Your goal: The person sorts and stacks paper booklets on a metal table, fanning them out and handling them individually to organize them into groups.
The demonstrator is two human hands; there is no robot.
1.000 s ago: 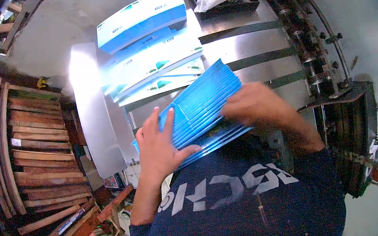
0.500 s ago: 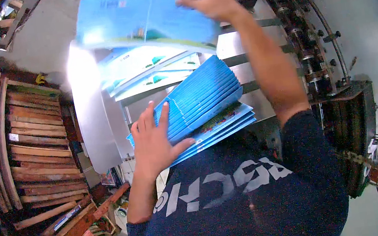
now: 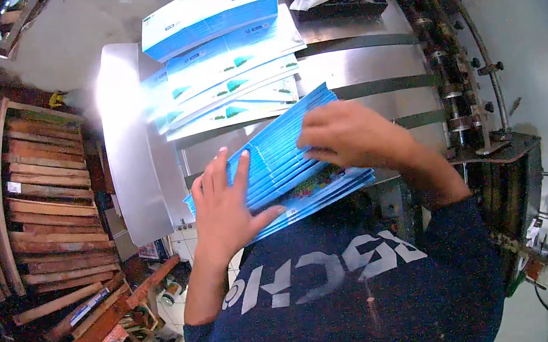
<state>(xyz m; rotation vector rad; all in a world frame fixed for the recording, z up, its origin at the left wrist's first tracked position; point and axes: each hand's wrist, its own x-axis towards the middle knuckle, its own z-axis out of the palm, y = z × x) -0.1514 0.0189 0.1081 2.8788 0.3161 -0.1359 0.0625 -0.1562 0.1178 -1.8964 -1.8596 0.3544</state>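
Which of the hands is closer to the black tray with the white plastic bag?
Right. The right hand lies on the blue flat cartons, below the black tray; the left hand is lower and further left.

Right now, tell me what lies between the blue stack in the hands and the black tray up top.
In the head view, flat white-and-blue cartons lie fanned on the metal table between the blue stack and the black tray.

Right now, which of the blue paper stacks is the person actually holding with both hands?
The fanned blue stack nearest the person's chest, pressed between the left hand and right hand. The other stacks lie untouched farther back on the metal table.
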